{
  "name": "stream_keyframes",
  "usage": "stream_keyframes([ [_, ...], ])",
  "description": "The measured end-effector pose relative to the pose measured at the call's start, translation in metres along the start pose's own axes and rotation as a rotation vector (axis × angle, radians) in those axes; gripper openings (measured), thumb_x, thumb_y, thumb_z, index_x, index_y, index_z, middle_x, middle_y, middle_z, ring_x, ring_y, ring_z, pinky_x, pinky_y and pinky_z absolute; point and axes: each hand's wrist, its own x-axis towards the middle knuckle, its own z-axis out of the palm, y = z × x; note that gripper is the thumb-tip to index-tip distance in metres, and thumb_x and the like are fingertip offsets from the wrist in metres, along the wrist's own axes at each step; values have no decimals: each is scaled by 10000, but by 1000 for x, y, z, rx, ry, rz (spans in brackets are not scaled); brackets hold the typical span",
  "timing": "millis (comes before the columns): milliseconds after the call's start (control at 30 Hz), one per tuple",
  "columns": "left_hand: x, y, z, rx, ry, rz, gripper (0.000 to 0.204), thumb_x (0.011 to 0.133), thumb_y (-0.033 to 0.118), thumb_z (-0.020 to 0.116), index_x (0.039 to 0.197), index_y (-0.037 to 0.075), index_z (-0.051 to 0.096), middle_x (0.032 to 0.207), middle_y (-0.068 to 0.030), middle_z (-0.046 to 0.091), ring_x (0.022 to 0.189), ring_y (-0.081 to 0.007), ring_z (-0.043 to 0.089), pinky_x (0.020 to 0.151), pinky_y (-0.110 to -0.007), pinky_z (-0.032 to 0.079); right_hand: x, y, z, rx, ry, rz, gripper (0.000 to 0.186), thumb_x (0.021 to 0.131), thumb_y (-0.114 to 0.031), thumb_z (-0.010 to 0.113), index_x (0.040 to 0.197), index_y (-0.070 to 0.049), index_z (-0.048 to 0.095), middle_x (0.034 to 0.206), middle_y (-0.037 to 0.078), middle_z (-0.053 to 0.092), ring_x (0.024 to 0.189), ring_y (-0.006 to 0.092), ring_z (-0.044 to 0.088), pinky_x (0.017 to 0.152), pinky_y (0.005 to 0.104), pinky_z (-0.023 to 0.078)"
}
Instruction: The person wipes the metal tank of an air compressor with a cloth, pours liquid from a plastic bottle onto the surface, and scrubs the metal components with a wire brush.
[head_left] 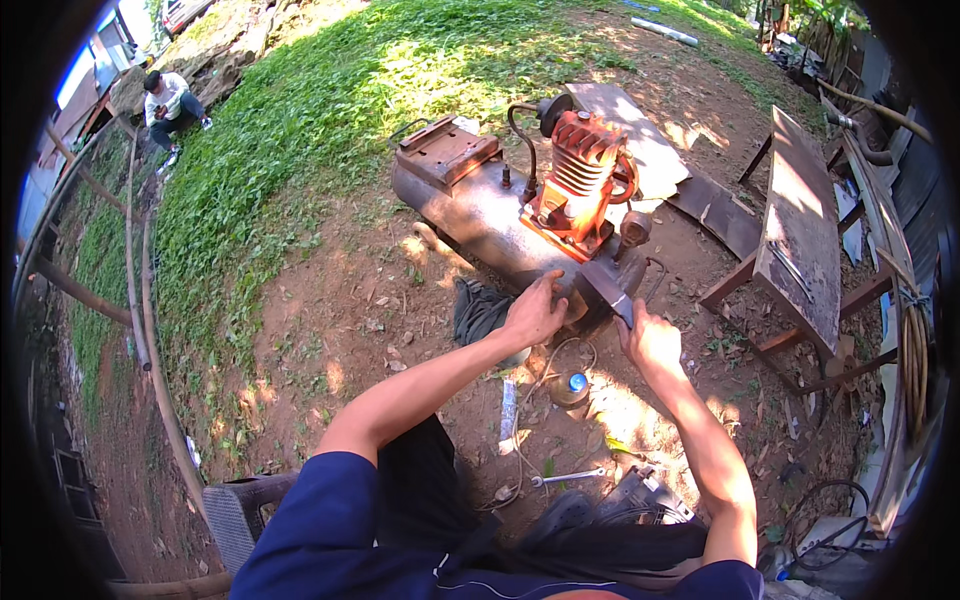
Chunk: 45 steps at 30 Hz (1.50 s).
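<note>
A worn, rust-marked air compressor tank (pixel 480 225) lies on the dirt in front of me, with an orange finned pump (pixel 583 175) mounted on top. My left hand (pixel 537 310) rests with its fingers spread against the near end of the tank. In my right hand (pixel 650 340) is the handle end of a flat, dark rectangular tool (pixel 605 287), whose wide part lies against the tank end below the pump. Its working edge is too unclear to name the kind. A dark cloth (pixel 480 312) lies on the ground beside the tank.
A capped jar (pixel 571 390), a thin hose and a wrench (pixel 568 477) lie near my feet. On the right stands a wooden bench (pixel 800 225) with thin rods on it. Boards (pixel 640 150) lie behind the pump. A person (pixel 172 108) sits far left by a pole fence.
</note>
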Motion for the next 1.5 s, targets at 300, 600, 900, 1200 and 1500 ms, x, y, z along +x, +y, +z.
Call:
stream_keyframes([
  [300,-4,13,-39,-43,-19,-66,528,898,213,582,1367,24,427,1076,-175,694,1018,-366,654,909,-460,503,-18,-26,-13,-1,-71,40,375,914,-388,639,1020,-42,539,695,193,677,643,360,699,592,464,570],
  [600,-4,8,-49,10,-37,-104,498,909,218,576,1358,40,453,1051,-188,704,996,-367,668,893,-464,506,-40,-31,7,-79,-273,32,391,957,-427,567,1078,-57,535,751,167,695,648,330,706,562,432,567],
  [900,-8,8,-38,105,-102,-56,490,910,222,567,1359,61,454,1020,-217,702,958,-395,668,875,-482,509,-22,-9,13,78,92,196,394,925,-391,632,1107,-62,514,740,180,662,578,341,680,492,439,554],
  [1200,-2,-14,-31,148,-159,-113,469,909,235,550,1340,67,469,1038,-200,702,1015,-413,645,897,-514,495,-26,-9,16,-45,-42,66,433,978,-439,535,1122,-35,477,746,168,673,611,341,697,488,404,567],
  [1500,6,-56,-31,289,-183,-211,466,912,264,560,1339,87,506,1154,-182,682,1105,-376,626,947,-485,485,-33,-6,25,-36,135,135,432,953,-466,575,1062,-52,513,670,160,663,567,324,685,494,434,556],
])
